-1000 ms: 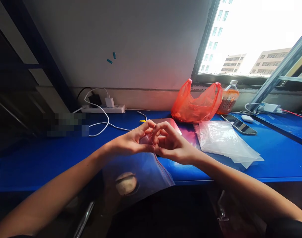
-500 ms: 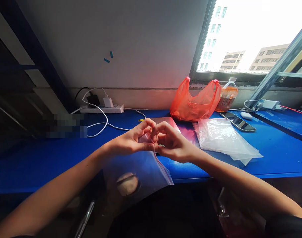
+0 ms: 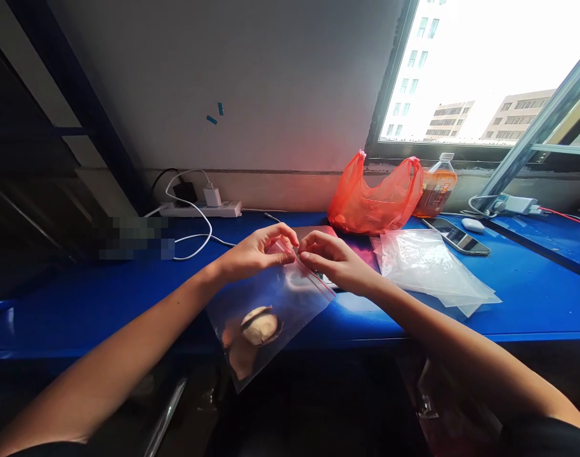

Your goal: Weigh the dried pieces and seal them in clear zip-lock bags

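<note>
- Two hands, the left hand [image 3: 257, 251] and the right hand [image 3: 335, 259], meet almost fingertip to fingertip above the worktop [image 3: 80, 304].
- The left hand pinches the top of a clear zip bag [image 3: 290, 303] between thumb and fingers.
- The right hand's thumb and fingers are drawn together at the seal strip [image 3: 318, 281], just beside the left fingertips; it seems to grip there too, though the exact contact is too small to tell.
- The strip's long axis slants from the left fingertips towards the person and to the right. Its free end juts past the near side of the right hand, so that hand is the nearer one to the unheld length.
- The bag hangs from the strip towards the person and to the left, its lower corner over the near edge of the worktop.
- Inside lies a pale round thing [image 3: 260, 327] with a dark band, below both hands and nearer the left; what the brownish shape beside it is, I cannot tell.
- Beyond the right hand, a stack of clear bags [image 3: 423, 270] lies flat, with a red carrier bag [image 3: 375, 203] behind.
</note>
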`<action>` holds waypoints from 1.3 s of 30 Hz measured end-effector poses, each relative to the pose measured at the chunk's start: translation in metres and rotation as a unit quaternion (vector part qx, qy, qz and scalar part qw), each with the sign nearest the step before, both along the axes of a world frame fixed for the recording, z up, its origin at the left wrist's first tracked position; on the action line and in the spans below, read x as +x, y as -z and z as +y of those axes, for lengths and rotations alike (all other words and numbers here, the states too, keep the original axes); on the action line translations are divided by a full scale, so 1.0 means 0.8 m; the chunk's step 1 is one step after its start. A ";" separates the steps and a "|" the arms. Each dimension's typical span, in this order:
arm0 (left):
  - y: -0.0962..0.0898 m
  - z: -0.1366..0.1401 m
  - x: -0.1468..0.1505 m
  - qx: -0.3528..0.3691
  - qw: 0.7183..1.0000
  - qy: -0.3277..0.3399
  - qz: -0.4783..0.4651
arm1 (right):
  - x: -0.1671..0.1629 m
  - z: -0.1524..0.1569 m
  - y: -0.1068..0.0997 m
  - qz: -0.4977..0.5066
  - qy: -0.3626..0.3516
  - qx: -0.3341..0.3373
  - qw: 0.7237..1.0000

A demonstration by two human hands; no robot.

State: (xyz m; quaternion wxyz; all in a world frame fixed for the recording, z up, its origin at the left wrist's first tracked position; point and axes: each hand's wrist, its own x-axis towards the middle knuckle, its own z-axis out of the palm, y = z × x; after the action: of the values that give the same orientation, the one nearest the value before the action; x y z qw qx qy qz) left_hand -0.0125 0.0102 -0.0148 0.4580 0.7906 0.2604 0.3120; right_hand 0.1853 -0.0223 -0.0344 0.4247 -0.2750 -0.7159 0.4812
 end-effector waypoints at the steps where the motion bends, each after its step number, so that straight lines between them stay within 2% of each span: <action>1: 0.000 -0.001 0.000 0.005 1.000 -0.003 -0.006 | 0.001 0.001 -0.002 -0.012 0.004 -0.008 1.000; 5: -0.004 -0.003 -0.002 0.021 0.999 -0.024 -0.021 | 0.003 0.001 -0.008 -0.072 0.003 -0.046 0.996; 10: -0.006 -0.002 -0.002 0.033 0.999 -0.025 -0.025 | 0.006 0.001 -0.009 -0.051 -0.012 -0.075 0.996; 14: -0.004 -0.003 0.000 0.054 0.998 -0.022 -0.014 | 0.007 0.000 -0.005 -0.028 -0.016 -0.030 0.999; 18: -0.004 -0.006 0.001 0.109 0.993 -0.010 0.041 | 0.008 0.000 -0.003 -0.062 -0.041 0.014 0.997; 21: -0.002 -0.007 0.000 0.206 0.975 -0.003 0.089 | 0.009 0.001 0.000 -0.073 -0.038 0.012 0.997; 24: 0.001 -0.008 0.002 0.312 0.941 0.016 0.129 | 0.009 0.003 0.004 -0.058 -0.039 0.003 0.998; 27: 0.003 -0.010 0.004 0.377 0.913 0.010 0.154 | 0.009 0.003 0.006 -0.045 -0.031 -0.001 0.998; 30: 0.004 -0.009 0.005 0.410 0.900 0.003 0.149 | 0.007 0.002 0.002 -0.026 -0.017 -0.013 0.999; 35: 0.006 -0.004 0.000 0.440 0.888 -0.016 0.130 | 0.007 0.001 -0.004 -0.001 -0.031 -0.038 0.999; 39: 0.008 -0.002 0.001 0.444 0.886 -0.021 0.134 | 0.010 0.002 -0.002 -0.041 -0.031 -0.047 0.998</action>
State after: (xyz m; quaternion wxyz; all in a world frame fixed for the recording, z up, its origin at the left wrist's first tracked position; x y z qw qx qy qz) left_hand -0.0118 0.0083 -0.0208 0.0134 0.9400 0.1702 0.2955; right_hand 0.1934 -0.0208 -0.0326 0.3664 -0.2921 -0.7175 0.5154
